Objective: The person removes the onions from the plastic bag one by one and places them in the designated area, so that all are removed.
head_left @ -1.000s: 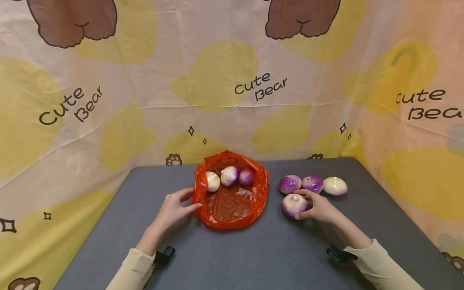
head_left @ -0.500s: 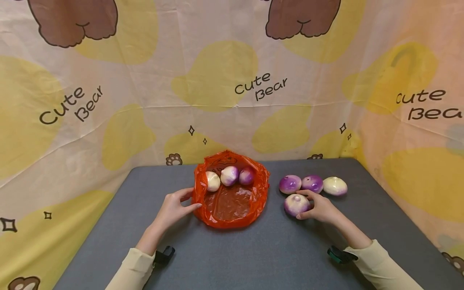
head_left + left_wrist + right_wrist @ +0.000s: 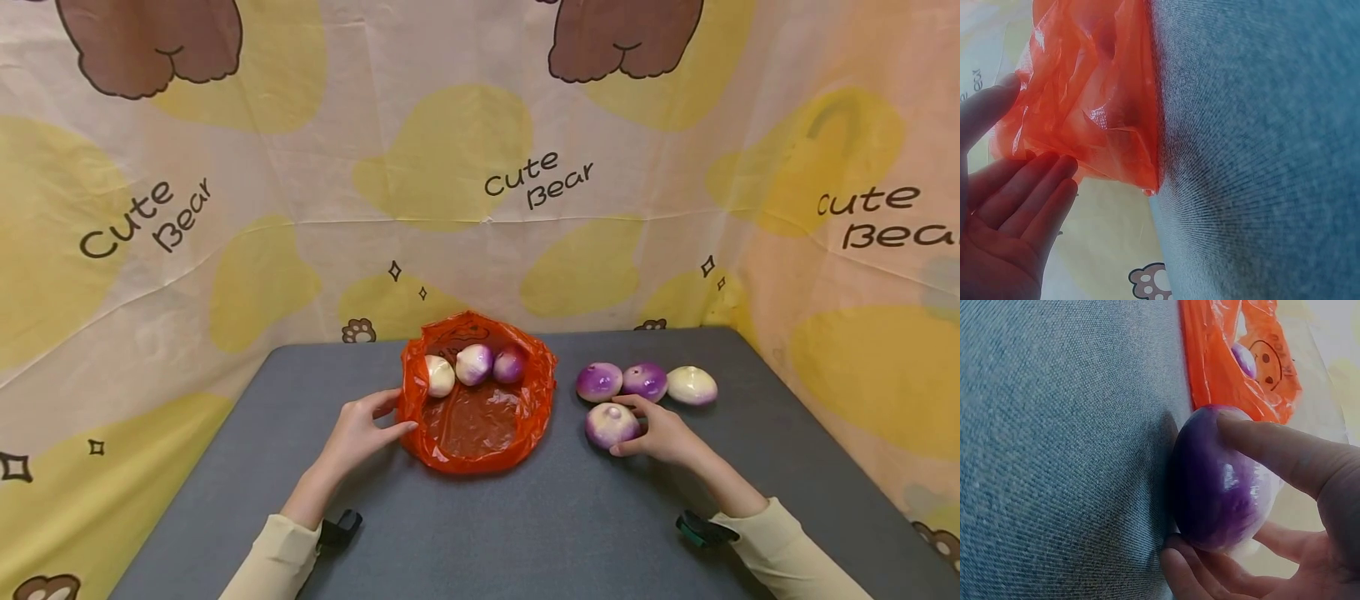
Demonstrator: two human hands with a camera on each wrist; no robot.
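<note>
An orange-red plastic bag (image 3: 480, 462) stands with its mouth spread wide on the grey table, three purple-and-white onions (image 3: 475, 365) inside toward its back. At the bag's left side is my left hand (image 3: 365, 427); in the left wrist view its extended fingers (image 3: 1038, 194) touch the outside of the plastic and the thumb lies against it higher up. To the right of the bag, my right hand (image 3: 663, 429) holds a purple-and-white onion (image 3: 611, 426) between thumb and fingers. That onion (image 3: 1219, 481) appears at or just above the table surface; which one I cannot tell.
Behind the held onion, a row of three more lies on the table: two purple onions (image 3: 599, 382) and a paler onion (image 3: 692, 386) at the right end. A printed cloth (image 3: 480, 250) hangs behind the table (image 3: 480, 542).
Over the last second the held onion has shifted very slightly to the right with my right hand around it. My left hand and the bag have stayed in place.
</note>
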